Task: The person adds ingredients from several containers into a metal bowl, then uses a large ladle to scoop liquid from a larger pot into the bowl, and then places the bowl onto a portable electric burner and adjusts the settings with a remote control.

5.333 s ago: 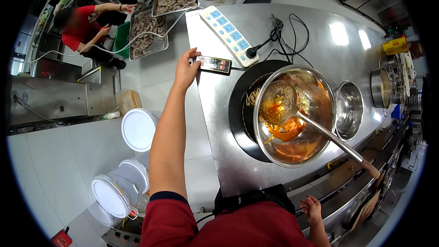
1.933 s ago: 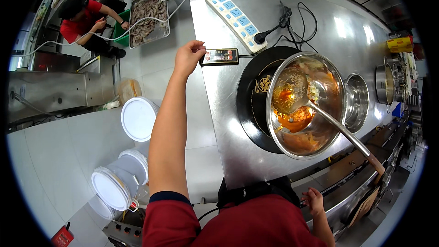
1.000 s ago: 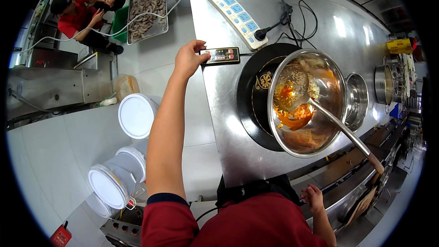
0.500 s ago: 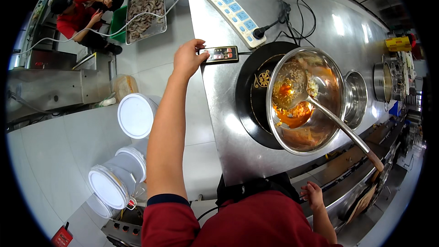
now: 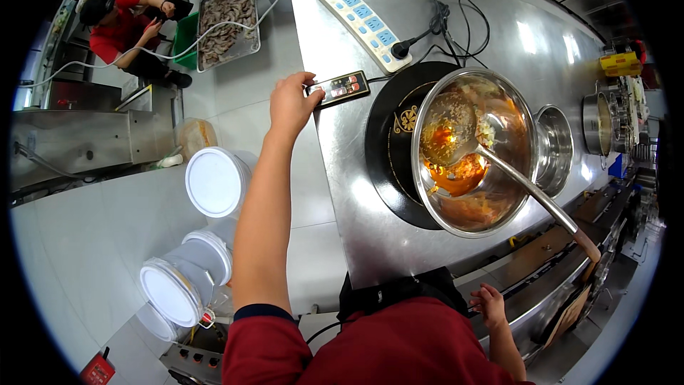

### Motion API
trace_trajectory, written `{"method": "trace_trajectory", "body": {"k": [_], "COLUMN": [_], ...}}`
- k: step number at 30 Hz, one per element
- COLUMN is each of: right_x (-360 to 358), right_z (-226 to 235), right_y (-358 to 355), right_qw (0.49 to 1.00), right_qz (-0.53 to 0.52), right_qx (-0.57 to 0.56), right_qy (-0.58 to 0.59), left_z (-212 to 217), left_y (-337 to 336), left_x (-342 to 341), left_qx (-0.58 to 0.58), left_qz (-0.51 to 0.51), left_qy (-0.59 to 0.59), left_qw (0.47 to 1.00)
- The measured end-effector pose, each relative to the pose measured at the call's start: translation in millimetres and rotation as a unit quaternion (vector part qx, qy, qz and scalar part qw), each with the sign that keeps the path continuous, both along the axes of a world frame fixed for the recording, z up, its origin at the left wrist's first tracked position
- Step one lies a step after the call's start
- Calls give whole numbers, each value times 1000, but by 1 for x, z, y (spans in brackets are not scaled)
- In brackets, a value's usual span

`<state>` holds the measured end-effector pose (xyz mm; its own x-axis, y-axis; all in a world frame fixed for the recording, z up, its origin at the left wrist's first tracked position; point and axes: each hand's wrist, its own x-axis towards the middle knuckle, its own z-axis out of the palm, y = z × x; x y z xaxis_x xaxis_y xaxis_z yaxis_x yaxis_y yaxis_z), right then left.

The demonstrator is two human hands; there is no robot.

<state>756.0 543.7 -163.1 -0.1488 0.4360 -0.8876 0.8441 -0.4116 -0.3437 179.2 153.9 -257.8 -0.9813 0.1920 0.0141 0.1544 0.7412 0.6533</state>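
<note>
At the table's left edge, my left hand grips the near end of a small black wired controller, thumb on its top face. Its cord runs toward a round black cooktop. A steel mixing bowl sits tilted over the cooktop, with orange-red oil and chopped bits inside. Resting in the bowl is a long-handled ladle; its wooden-ended handle hangs over the rim toward the lower right. My right hand is low beside my body, holding nothing, fingers loosely bent and apart.
A white power strip with a black plug and coiled cable lies at the back. Right of the bowl stands another steel bowl. White-lidded buckets are on the floor at left. Beyond are trays of shrimp and a crouching co-worker.
The controller has turned slightly on the table, its far end swinging away from the table's back and its held end dropping a little. My left hand moved with it; my right hand stayed put.
</note>
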Motion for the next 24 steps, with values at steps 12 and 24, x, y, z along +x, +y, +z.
{"method": "trace_trajectory", "body": {"k": [12,24], "right_x": [16,61], "right_z": [-26,-59], "right_y": [-44,-85], "right_qw": [999,992], "right_qz": [-33,-67], "right_qx": [-23,-18], "right_qy": [17,105], "left_z": [22,-5], "left_y": [20,8], "left_x": [44,76], "left_qx": [-116,91], "left_qz": [-27,117], "left_qy": [60,-95], "left_qw": [991,984]}}
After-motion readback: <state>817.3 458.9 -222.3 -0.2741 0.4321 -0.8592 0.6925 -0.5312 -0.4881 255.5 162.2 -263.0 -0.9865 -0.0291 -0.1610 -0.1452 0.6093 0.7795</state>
